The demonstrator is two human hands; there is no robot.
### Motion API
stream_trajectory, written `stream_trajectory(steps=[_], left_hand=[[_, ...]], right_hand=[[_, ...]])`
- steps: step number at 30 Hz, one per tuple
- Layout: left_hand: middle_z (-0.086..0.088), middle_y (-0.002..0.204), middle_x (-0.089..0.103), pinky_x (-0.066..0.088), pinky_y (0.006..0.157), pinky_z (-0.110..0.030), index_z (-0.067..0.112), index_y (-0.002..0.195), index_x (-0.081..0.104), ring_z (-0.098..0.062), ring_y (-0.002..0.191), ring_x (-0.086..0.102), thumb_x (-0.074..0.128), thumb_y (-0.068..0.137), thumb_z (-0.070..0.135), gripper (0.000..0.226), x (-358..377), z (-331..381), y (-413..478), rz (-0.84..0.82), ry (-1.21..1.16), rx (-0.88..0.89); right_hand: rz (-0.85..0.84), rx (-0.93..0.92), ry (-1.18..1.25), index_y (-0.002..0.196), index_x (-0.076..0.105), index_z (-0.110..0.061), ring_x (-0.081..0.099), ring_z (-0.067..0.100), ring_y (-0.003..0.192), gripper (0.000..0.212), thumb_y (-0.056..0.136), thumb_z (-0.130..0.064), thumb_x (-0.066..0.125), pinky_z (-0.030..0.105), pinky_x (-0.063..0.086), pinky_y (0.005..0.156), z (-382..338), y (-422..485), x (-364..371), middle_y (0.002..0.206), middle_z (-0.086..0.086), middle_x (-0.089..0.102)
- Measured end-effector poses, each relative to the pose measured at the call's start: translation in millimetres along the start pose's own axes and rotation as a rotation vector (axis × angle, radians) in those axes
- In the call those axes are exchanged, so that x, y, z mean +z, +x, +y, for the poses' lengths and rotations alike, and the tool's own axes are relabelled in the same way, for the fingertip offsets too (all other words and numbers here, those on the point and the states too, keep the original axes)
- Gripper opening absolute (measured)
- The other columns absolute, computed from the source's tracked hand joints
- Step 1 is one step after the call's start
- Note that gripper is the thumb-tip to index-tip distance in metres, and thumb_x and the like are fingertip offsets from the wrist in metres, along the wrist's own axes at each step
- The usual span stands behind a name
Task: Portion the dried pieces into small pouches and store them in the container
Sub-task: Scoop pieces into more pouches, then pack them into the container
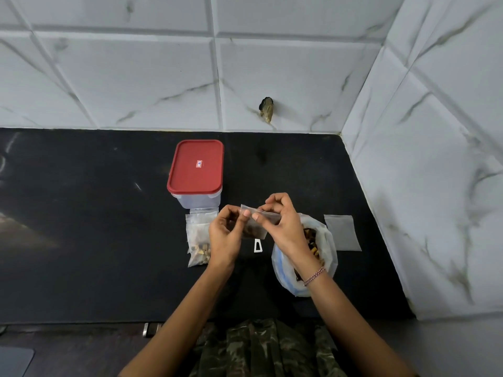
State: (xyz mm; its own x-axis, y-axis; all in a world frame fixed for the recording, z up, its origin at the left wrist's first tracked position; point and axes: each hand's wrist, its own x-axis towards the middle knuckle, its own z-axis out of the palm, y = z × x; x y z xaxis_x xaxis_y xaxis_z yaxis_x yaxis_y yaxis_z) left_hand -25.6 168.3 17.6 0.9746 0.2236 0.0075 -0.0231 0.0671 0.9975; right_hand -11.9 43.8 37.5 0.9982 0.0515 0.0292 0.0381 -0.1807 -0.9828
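Both hands hold one small clear pouch (pixel 257 225) above the black counter, with brown dried pieces showing at its bottom. My left hand (pixel 224 238) pinches its top left edge. My right hand (pixel 281 221) pinches the top edge further right. Under my right wrist sits a big open plastic bag (pixel 325 250) of dried pieces. A filled pouch (pixel 198 238) lies flat left of my left hand. Behind it stands a clear container with a red lid (pixel 196 167), closed.
An empty flat pouch (pixel 342 232) lies right of the big bag. A small white clip (pixel 258 245) lies on the black counter (pixel 95 213) between my hands. Marble-pattern walls close in the back and right side. The counter's front edge runs near my body.
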Motion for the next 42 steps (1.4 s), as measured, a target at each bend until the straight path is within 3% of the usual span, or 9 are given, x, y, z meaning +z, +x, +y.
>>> stream_trajectory(steps=[3,9,14,19,25,30,34,37,42], left_hand=[[-0.002,0.074,0.061,0.048,0.056,-0.016,0.012,0.080,0.060,-0.007,0.066,0.057,0.061,0.091,0.011,0.011,-4.1,-0.1,1.3,0.034,-0.014,-0.014],[-0.006,0.077,0.063,0.050,0.057,-0.016,-0.001,0.091,0.062,-0.005,0.067,0.061,0.061,0.091,0.012,0.013,-11.3,4.5,-4.4,-0.045,-0.080,-0.059],[-0.003,0.068,0.061,0.051,0.050,-0.020,0.003,0.083,0.061,-0.004,0.059,0.062,0.063,0.090,0.007,0.008,-15.0,4.7,-6.7,-0.034,-0.075,-0.103],[-0.004,0.068,0.061,0.051,0.048,-0.022,0.009,0.077,0.058,-0.009,0.061,0.063,0.064,0.090,0.007,0.013,-18.2,1.0,-9.6,-0.017,-0.080,-0.114],[-0.006,0.067,0.060,0.050,0.054,-0.020,0.009,0.076,0.059,-0.010,0.062,0.060,0.062,0.091,0.014,0.017,-23.0,-7.7,-18.9,-0.075,-0.087,-0.124],[-0.011,0.073,0.066,0.053,0.059,-0.024,0.005,0.091,0.070,-0.014,0.065,0.062,0.059,0.094,0.014,0.014,-32.0,-18.2,-18.8,-0.011,-0.052,-0.147],[-0.008,0.084,0.070,0.058,0.067,-0.031,0.006,0.096,0.070,-0.014,0.077,0.067,0.058,0.094,0.015,0.015,-37.2,-22.1,-20.6,0.020,-0.044,-0.137],[-0.014,0.086,0.070,0.059,0.070,-0.037,0.006,0.093,0.070,-0.024,0.084,0.069,0.059,0.094,0.017,0.016,-40.7,-25.9,-22.6,0.031,-0.013,-0.122],[-0.011,0.088,0.071,0.057,0.075,-0.040,0.021,0.088,0.071,-0.027,0.089,0.068,0.060,0.093,0.018,0.013,-42.9,-29.7,-25.3,0.079,0.013,-0.068]], right_hand=[[-0.018,0.091,0.069,0.102,0.046,-0.032,0.061,0.009,0.100,0.031,0.085,-0.019,0.067,0.020,0.051,0.078,2.6,-1.9,1.5,0.103,-0.002,0.062],[0.038,0.018,0.057,0.088,0.041,-0.024,0.064,0.012,0.092,0.029,0.085,-0.008,0.065,0.026,0.054,0.081,-0.7,-2.8,8.6,0.092,0.004,0.064],[0.065,0.025,0.093,0.090,0.043,-0.027,0.065,0.016,0.095,0.031,0.083,-0.013,0.069,0.031,0.054,0.084,6.2,-10.0,22.9,0.094,0.005,0.067],[0.145,0.124,0.254,0.100,0.048,-0.025,0.064,0.019,0.094,0.032,0.082,-0.010,0.070,0.022,0.052,0.076,16.5,-20.7,28.7,0.100,0.012,0.064],[0.198,0.101,0.315,0.085,0.047,-0.018,0.061,0.004,0.074,0.027,0.083,0.003,0.064,0.019,0.052,0.070,14.6,-30.8,33.3,0.079,0.002,0.059],[0.215,0.137,0.362,0.098,0.055,-0.021,0.064,0.007,0.083,0.025,0.083,-0.004,0.067,0.019,0.051,0.071,22.2,-35.6,44.0,0.086,-0.002,0.067],[0.206,0.315,0.426,0.112,0.059,-0.010,0.063,0.015,0.094,0.024,0.091,-0.021,0.059,0.021,0.051,0.072,32.9,-36.0,56.5,0.104,0.007,0.066],[0.197,0.341,0.345,0.102,0.064,-0.006,0.063,0.019,0.093,0.026,0.092,-0.029,0.057,0.024,0.051,0.074,39.4,-36.3,63.9,0.099,0.011,0.067],[0.292,0.210,0.210,0.076,0.060,-0.021,0.054,0.005,0.073,0.023,0.097,-0.025,0.050,0.023,0.046,0.070,38.7,-36.4,72.9,0.073,-0.007,0.058]])
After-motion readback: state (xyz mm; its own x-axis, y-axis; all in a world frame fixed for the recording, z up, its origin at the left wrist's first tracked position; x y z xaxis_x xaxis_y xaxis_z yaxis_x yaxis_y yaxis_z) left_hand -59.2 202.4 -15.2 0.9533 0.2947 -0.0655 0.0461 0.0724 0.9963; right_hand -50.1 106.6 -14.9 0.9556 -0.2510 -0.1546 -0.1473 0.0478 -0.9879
